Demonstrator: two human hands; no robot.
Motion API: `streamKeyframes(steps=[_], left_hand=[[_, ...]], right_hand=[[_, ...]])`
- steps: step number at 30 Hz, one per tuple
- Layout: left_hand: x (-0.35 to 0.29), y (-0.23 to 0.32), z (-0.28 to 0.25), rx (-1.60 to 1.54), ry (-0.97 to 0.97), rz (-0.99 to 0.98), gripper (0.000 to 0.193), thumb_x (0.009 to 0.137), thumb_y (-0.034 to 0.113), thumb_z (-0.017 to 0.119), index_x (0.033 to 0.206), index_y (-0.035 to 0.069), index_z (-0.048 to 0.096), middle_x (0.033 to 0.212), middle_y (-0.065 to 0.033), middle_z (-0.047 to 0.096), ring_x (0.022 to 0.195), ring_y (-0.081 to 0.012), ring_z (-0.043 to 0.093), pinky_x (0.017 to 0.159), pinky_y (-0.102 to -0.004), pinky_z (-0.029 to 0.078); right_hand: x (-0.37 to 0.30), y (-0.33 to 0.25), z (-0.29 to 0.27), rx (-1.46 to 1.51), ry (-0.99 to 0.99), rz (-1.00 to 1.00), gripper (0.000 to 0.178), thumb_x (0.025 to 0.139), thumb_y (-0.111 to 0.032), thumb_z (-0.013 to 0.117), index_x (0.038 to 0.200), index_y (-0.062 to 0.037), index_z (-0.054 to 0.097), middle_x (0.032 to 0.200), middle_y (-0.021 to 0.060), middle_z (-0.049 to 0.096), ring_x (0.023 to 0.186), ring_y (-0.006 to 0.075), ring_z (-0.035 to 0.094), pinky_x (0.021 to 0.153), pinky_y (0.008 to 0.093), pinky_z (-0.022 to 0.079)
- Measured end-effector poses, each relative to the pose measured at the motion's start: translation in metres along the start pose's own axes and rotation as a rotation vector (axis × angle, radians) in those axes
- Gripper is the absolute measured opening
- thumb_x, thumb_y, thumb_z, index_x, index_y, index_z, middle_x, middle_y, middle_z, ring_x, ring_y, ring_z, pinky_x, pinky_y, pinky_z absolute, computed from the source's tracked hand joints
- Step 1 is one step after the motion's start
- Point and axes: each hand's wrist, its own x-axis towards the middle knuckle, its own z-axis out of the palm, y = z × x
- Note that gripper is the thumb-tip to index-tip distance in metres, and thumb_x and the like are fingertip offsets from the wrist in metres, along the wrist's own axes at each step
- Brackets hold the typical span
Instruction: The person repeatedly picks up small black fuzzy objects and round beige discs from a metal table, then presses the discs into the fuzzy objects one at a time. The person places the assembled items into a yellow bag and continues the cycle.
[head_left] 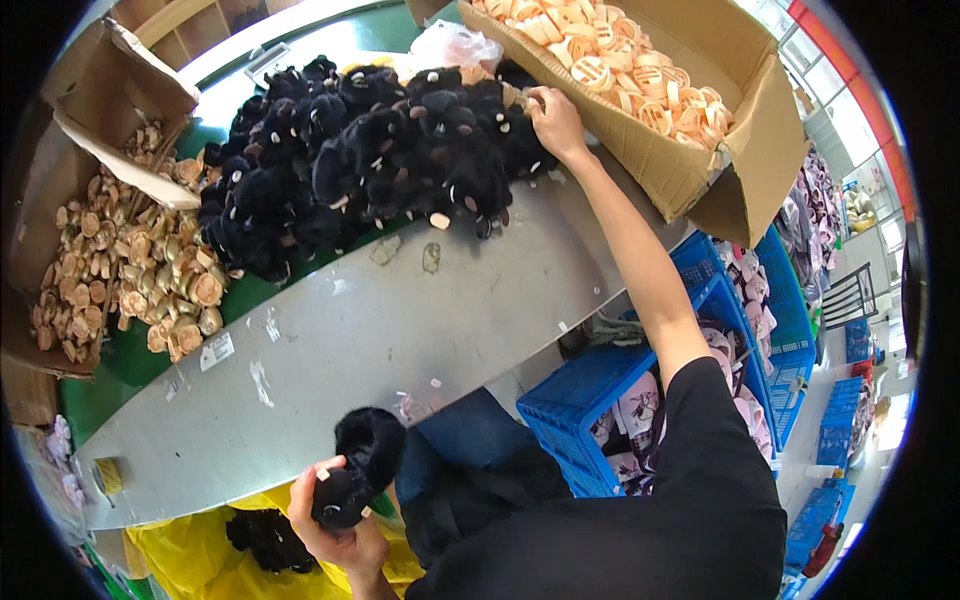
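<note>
Black plush toy [358, 470] sits gripped in the left hand [335, 525], fingers curled round it, lower centre; right hand [555, 120] stretches to upper centre, fingers pinching at the black toy pile [370, 150] edge.

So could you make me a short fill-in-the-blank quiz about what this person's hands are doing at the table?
1. The left hand holds a fluffy ____ plush piece.
2. The right hand reaches to the big pile of black plush pieces on the ____ metal table.
3. The open cardboard box holds round ____ discs.

Missing: black; grey; orange
</note>
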Motion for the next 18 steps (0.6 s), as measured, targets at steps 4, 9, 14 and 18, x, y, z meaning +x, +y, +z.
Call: streamKeyframes(steps=[4,9,14,18], left_hand=[[0.005,0.009,0.006,-0.206,0.097,-0.250,0.049,0.089,0.008,0.070,0.132,0.000,0.048,0.110,-0.0167,0.068,0.100,-0.0208,0.065,0.095,-0.0300,0.050],[0.002,-0.014,0.006,-0.275,0.083,-0.257,0.035,0.091,0.008,0.072,0.119,-0.007,0.056,0.110,-0.0169,0.067,0.099,-0.0288,0.066,0.097,-0.0422,0.053],[0.009,-0.023,0.009,-0.291,0.021,-0.226,0.029,0.094,0.006,0.067,0.118,-0.005,0.056,0.107,-0.0157,0.066,0.097,-0.0269,0.066,0.092,-0.0393,0.054],[0.007,-0.025,0.014,-0.299,0.047,-0.289,0.027,0.092,0.009,0.068,0.114,-0.005,0.059,0.106,-0.0155,0.066,0.096,-0.0258,0.065,0.090,-0.0382,0.053]], right_hand=[[0.031,0.012,0.034,0.006,-0.091,-0.055,0.030,0.093,-0.021,0.063,0.115,-0.0022,0.067,0.107,0.0178,0.069,0.099,0.0344,0.067,0.088,0.0434,0.052],[0.053,0.014,0.054,-0.108,-0.292,-0.076,0.048,0.086,-0.027,0.067,0.130,-0.0101,0.060,0.132,0.0173,0.058,0.125,0.0387,0.054,0.106,0.0478,0.044],[0.061,0.002,0.050,-0.187,-0.449,-0.045,0.052,0.088,-0.019,0.061,0.139,-0.0113,0.055,0.135,0.0193,0.054,0.131,0.0381,0.050,0.111,0.0461,0.041],[0.058,0.001,0.044,-0.196,-0.434,0.011,0.050,0.089,-0.018,0.058,0.138,-0.0122,0.057,0.128,0.0215,0.056,0.125,0.0399,0.054,0.108,0.0455,0.044]])
